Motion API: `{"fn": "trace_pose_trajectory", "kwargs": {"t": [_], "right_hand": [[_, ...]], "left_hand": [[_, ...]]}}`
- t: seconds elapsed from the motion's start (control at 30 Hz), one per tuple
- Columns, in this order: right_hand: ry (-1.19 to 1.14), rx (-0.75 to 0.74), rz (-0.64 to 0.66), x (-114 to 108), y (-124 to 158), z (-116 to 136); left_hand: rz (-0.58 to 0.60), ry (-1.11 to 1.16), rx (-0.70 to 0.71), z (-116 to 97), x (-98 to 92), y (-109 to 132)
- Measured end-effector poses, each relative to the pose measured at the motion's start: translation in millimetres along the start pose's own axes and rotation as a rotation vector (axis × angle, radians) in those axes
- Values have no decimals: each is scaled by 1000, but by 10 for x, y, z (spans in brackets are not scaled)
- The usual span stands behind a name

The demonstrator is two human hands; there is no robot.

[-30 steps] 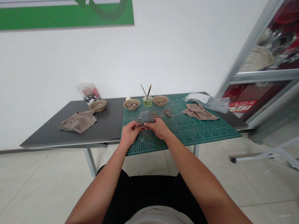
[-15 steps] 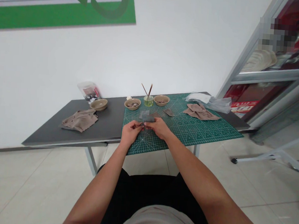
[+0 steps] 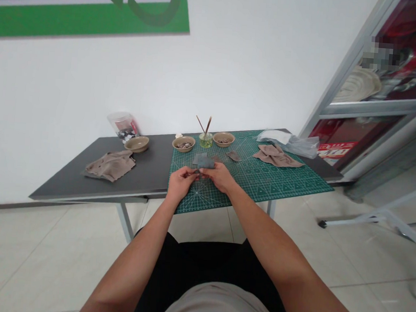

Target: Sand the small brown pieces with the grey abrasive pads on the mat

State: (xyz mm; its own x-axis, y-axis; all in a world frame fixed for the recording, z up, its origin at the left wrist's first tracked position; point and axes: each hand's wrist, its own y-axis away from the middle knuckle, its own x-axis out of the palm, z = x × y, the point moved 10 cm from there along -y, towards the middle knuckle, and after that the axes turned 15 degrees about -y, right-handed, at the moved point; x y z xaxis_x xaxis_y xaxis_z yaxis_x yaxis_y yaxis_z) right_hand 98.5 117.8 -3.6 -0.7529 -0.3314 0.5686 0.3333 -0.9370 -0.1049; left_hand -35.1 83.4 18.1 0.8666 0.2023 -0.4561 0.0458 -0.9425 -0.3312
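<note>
Seated person, both hands in front over the green mat, work looks mid-way. Right hand grips a small grey cloth piece between thumb and fingers, above the mat near its left front part. Left hand has thumb and fingertips drawn together at the piece's lower edge (cannot tell if they pinch the cloth or something tiny). A second grey piece shows just beyond, at 11 o'clock from the held one.

Progress, judging by layout: piece is up and being handled, not yet set down; no finished item I can make out. From the hands: bowl of bits at 11 o'clock, glass jar with two sticks at 12, second bowl at 1, both bowls holding bits. Brown scrap at 2, loose and untouched. Crumpled brown cloth further out toward 3, other cloth at 9, both out of use.
</note>
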Motion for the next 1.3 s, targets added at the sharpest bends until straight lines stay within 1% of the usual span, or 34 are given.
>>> {"fn": "trace_pose_trajectory", "kwargs": {"t": [0.1, 0.23, 0.33, 0.43, 0.6, 0.73, 0.8, 0.9, 0.97, 1.07, 1.17, 1.3], "right_hand": [[-14, -29, -29, -31, -10, 3], [-35, -53, -75, -48, 6, 31], [-62, -62, -92, -56, 24, 56], [-90, -66, -75, -42, 35, 75], [-126, -50, -33, -2, 42, 75], [-148, -44, -22, 16, 49, 76], [-157, -38, -21, 23, 53, 79], [-144, -10, -31, 20, 55, 68], [-125, 10, -30, 22, 53, 56], [-89, 37, -9, 40, 44, 28], [-68, 62, 14, 60, 36, -2], [-50, 90, 13, 46, 23, -31]], "left_hand": [[-16, -9, -8, 11, -19, 1], [-75, -29, 18, -42, -88, -16], [-82, 95, -7, -32, -96, -35], [-57, 179, -26, -24, -68, -42], [9, 131, 34, -85, -17, -39], [73, 147, 18, -54, 54, -42], [101, 130, 8, -39, 91, -40], [108, 123, 16, -47, 108, -31], [108, 110, 33, -60, 112, -20], [118, 32, 74, -82, 125, -1], [98, -81, 113, -101, 112, 17], [61, -168, 116, -120, 82, 35]]}}
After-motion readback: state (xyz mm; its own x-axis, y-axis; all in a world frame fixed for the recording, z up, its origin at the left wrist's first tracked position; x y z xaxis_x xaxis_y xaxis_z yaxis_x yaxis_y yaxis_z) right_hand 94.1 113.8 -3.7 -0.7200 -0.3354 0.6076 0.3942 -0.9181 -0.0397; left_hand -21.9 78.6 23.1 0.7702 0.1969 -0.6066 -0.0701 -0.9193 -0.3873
